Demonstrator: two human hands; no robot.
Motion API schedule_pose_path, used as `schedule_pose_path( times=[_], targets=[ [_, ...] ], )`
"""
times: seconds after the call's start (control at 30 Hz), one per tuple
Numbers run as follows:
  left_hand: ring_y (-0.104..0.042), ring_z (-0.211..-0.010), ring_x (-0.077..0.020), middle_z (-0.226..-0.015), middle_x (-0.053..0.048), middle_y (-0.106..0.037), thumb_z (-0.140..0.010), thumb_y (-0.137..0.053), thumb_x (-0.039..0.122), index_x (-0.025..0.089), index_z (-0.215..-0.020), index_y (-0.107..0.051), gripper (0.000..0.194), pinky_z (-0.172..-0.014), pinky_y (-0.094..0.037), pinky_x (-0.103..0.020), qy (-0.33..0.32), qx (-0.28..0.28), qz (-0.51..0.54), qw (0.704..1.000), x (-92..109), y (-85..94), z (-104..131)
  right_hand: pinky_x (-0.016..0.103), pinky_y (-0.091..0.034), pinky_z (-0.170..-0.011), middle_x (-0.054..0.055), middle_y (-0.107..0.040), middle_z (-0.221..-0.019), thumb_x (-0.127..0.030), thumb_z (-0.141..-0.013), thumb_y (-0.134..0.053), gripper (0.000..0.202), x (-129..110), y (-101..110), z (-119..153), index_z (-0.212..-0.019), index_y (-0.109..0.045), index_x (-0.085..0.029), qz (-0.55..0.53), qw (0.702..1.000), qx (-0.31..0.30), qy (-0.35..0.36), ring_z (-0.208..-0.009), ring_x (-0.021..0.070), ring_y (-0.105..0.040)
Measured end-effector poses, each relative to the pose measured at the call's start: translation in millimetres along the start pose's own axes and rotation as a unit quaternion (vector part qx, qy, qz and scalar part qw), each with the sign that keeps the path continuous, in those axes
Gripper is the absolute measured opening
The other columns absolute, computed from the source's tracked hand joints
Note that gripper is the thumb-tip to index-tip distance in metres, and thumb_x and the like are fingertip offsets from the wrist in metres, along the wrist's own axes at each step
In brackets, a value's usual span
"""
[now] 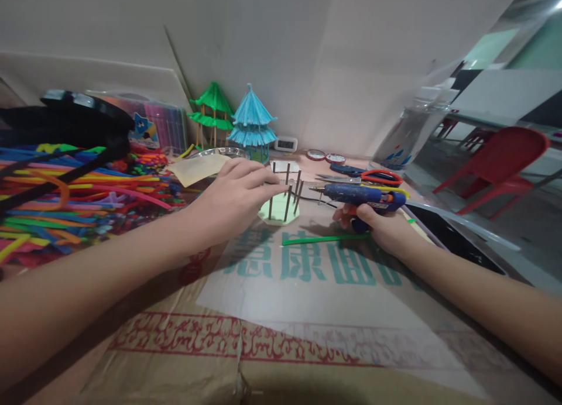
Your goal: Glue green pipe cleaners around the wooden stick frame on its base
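While the right hand (386, 226), right of centre, has its fingers wrapped around the handle of one blue glue gun (360, 195), the left hand (239, 188) reaches over a pale green base (278, 222) at the middle of the frame. At least five dark sticks (288, 203) stand on that base; whether the left fingers grip one or merely touch it cannot be told. One green strip (325, 239) lies just below the gun. At upper left, a clear case (147, 130) holds a row of markers (169, 127), too blurred to count. Two model pagodas, a green pagoda (213, 103) and a blue pagoda (251, 115), stand at upper centre. A transparent jug (397, 133) is at upper right, its contents unclear.
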State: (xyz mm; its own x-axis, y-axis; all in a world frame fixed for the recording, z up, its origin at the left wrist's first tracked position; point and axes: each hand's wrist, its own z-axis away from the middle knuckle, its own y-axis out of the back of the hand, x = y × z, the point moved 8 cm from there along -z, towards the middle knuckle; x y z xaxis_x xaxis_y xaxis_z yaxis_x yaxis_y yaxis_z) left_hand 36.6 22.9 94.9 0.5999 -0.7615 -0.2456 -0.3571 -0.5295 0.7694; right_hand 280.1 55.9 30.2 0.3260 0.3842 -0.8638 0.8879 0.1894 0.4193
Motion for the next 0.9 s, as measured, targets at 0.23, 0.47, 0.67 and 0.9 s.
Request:
schedule_pose_path(
  times=[0.23, 0.47, 0.67, 0.9],
  targets=[
    [-0.056, -0.111, -0.0253, -0.119, -0.007, -0.069, -0.095, -0.048, 0.015, 0.021, -0.129, -0.061, 0.037, -0.097, -0.040, -0.043, 0.009, 0.009, 0.001, 1.000, 1.6, 3.5, -0.4, 0.036, -0.052, -0.071, 0.006, -0.071, -0.084, -0.068, -0.089, -0.052, 0.050, 1.7, 0.4, 0.4, -0.091, -0.074, -0.022, 0.017, 1.000, 0.007, -0.009, -0.076, 0.0216, -0.064],
    [-0.052, -0.114, -0.0263, -0.122, -0.006, -0.066, -0.091, -0.052, 0.012, 0.028, -0.133, -0.058, 0.045, -0.100, -0.038, -0.046, 0.024, -0.018, 0.009, 1.000, -1.9, -1.6, 1.0, 0.037, -0.054, -0.071, 0.007, -0.071, -0.087, -0.070, -0.088, -0.052, 0.053, -1.3, 0.1, 0.4, -0.090, -0.074, -0.021, 0.038, 0.999, 0.004, -0.005, -0.074, 0.0211, -0.064],
    [-0.052, -0.113, -0.0264, -0.118, -0.007, -0.066, -0.090, -0.052, 0.011, 0.028, -0.132, -0.058, 0.047, -0.100, -0.039, -0.045, 0.018, -0.021, -0.005, 1.000, -1.0, -1.1, 1.1, 0.037, -0.055, -0.072, 0.006, -0.070, -0.080, -0.070, -0.085, -0.055, 0.053, 1.3, 1.6, 0.1, -0.088, -0.073, -0.021, 0.036, 0.999, 0.019, -0.021, -0.074, 0.0220, -0.066],
    [-0.053, -0.112, -0.0269, -0.117, -0.007, -0.066, -0.088, -0.052, 0.009, 0.026, -0.135, -0.056, 0.050, -0.102, -0.038, -0.046, 0.004, -0.041, -0.030, 0.999, 0.0, -2.4, 0.5, 0.037, -0.053, -0.073, 0.004, -0.069, -0.078, -0.067, -0.090, -0.051, 0.048, -0.4, -0.7, -1.0, -0.089, -0.074, -0.025, 0.043, 0.999, -0.008, -0.002, -0.075, 0.0225, -0.065]
  ],
)
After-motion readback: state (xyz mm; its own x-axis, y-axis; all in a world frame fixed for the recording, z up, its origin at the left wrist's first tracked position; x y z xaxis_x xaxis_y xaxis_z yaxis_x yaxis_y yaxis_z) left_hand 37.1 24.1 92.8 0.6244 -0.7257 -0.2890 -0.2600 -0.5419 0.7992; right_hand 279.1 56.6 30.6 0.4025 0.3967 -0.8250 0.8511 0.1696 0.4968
